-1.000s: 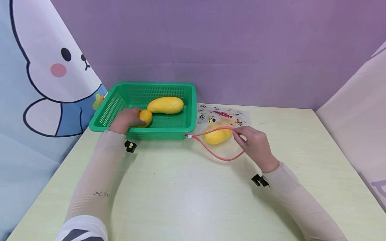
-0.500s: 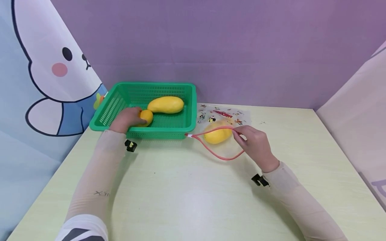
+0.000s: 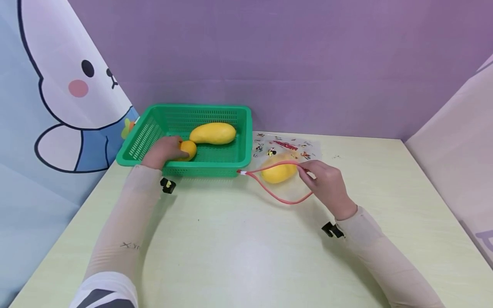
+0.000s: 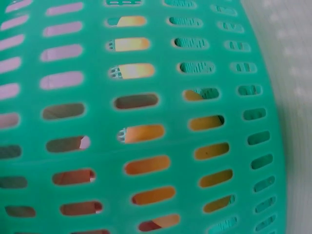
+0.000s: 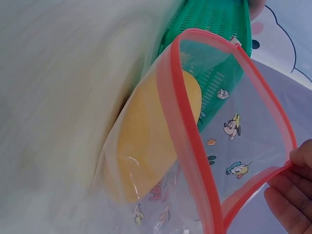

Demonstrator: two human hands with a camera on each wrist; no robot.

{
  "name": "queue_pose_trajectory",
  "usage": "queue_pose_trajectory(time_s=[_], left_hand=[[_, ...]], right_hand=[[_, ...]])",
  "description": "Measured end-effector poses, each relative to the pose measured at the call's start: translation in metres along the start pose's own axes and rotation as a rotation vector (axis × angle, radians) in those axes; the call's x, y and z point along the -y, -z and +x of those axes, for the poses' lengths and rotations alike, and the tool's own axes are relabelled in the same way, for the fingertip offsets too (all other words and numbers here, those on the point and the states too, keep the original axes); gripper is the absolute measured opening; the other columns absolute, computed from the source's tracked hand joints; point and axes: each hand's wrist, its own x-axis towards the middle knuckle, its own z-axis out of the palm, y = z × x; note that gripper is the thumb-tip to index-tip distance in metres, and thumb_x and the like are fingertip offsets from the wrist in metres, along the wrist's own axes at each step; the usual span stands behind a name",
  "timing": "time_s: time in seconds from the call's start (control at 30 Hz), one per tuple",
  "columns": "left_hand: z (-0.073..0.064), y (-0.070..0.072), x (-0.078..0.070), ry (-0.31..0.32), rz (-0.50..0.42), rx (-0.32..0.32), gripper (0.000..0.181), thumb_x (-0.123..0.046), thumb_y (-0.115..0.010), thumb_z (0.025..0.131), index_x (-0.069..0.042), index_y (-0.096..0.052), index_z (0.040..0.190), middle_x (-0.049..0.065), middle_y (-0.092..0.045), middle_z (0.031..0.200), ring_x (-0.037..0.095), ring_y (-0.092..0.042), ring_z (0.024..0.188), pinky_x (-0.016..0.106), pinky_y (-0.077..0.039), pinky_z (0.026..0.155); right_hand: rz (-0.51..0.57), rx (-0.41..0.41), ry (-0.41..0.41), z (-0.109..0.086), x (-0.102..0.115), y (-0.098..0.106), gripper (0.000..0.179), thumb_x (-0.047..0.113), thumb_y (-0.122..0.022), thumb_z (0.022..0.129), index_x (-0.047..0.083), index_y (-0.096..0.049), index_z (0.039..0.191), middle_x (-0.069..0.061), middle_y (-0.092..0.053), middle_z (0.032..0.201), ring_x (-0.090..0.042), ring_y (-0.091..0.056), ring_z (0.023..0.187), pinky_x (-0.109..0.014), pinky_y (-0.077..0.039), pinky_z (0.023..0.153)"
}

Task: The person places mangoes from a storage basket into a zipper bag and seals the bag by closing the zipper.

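- Two grips, head view: inside the green basket (image 3: 208,165), left hand (image 3: 164,149) round an orange fruit (image 3: 188,149); right of it, right hand (image 3: 326,182) pinching a bag (image 3: 284,146) by its red rim (image 3: 289,202).
- Left wrist: fruit shows through basket slots; fingers unclear.
- Right wrist: pinch likely serves to spread the bag's mouth; yellow fruit (image 5: 141,136) lies inside, beside the basket.

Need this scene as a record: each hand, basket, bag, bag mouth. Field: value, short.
left_hand: left hand grips round orange fruit inside basket
right_hand: right hand pinches red edge of bag
basket: green basket, on table, left of bag; also holds long yellow fruit
bag: clear printed bag, one yellow fruit inside
bag_mouth: open
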Motion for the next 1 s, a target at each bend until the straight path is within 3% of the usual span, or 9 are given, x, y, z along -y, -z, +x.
queue_pose_trajectory(time_s=[0.23, 0.33, 0.47, 0.67, 1.0], left_hand=[[0.0009, -0.0007, 0.0000, -0.003, 0.000, -0.037, 0.058, -0.028, -0.060, 0.083, 0.009, -0.049, 0.127, 0.025, -0.057, 0.115, 0.031, -0.049, 0.085, 0.043, -0.043, 0.075], [0.0008, -0.0008, -0.0006, 0.008, -0.006, -0.061, 0.048, -0.027, -0.060, 0.082, 0.006, -0.054, 0.116, 0.020, -0.058, 0.097, 0.028, -0.047, 0.078, 0.038, -0.039, 0.067], [0.0009, -0.0011, -0.0006, 0.015, -0.016, -0.095, 0.035, -0.027, -0.061, 0.081, 0.001, -0.056, 0.100, 0.011, -0.049, 0.078, 0.025, -0.043, 0.070, 0.034, -0.033, 0.060], [0.0011, -0.0023, 0.0010, -0.004, -0.016, -0.137, 0.031, -0.028, -0.061, 0.081, 0.000, -0.056, 0.094, 0.009, -0.046, 0.073, 0.024, -0.042, 0.066, 0.033, -0.031, 0.058], [-0.0004, -0.0007, 0.0006, -0.028, -0.012, -0.162, 0.041, -0.028, -0.062, 0.082, 0.004, -0.056, 0.106, 0.012, -0.050, 0.077, 0.025, -0.043, 0.066, 0.033, -0.032, 0.058]], right_hand=[[0.009, -0.003, 0.007, 0.0006, -0.0012, -0.0005, 0.016, 0.004, -0.077, 0.076, -0.002, -0.069, 0.088, -0.012, -0.071, 0.082, -0.023, -0.068, 0.069, -0.030, -0.055, 0.054], [0.008, -0.002, 0.006, 0.0008, -0.0011, -0.0004, 0.015, 0.004, -0.077, 0.076, -0.002, -0.069, 0.088, -0.012, -0.071, 0.082, -0.023, -0.068, 0.069, -0.030, -0.055, 0.054], [0.014, 0.002, 0.000, 0.0005, -0.0014, -0.0013, 0.015, 0.004, -0.077, 0.076, -0.002, -0.069, 0.088, -0.013, -0.071, 0.082, -0.023, -0.068, 0.069, -0.031, -0.055, 0.053], [0.009, -0.003, 0.006, 0.0002, -0.0019, -0.0023, 0.015, 0.004, -0.077, 0.076, -0.002, -0.069, 0.088, -0.012, -0.071, 0.082, -0.023, -0.068, 0.069, -0.030, -0.055, 0.054], [0.004, -0.007, 0.008, 0.0002, -0.0025, -0.0031, 0.016, 0.004, -0.077, 0.076, -0.002, -0.069, 0.088, -0.012, -0.071, 0.082, -0.023, -0.068, 0.069, -0.030, -0.055, 0.055]])
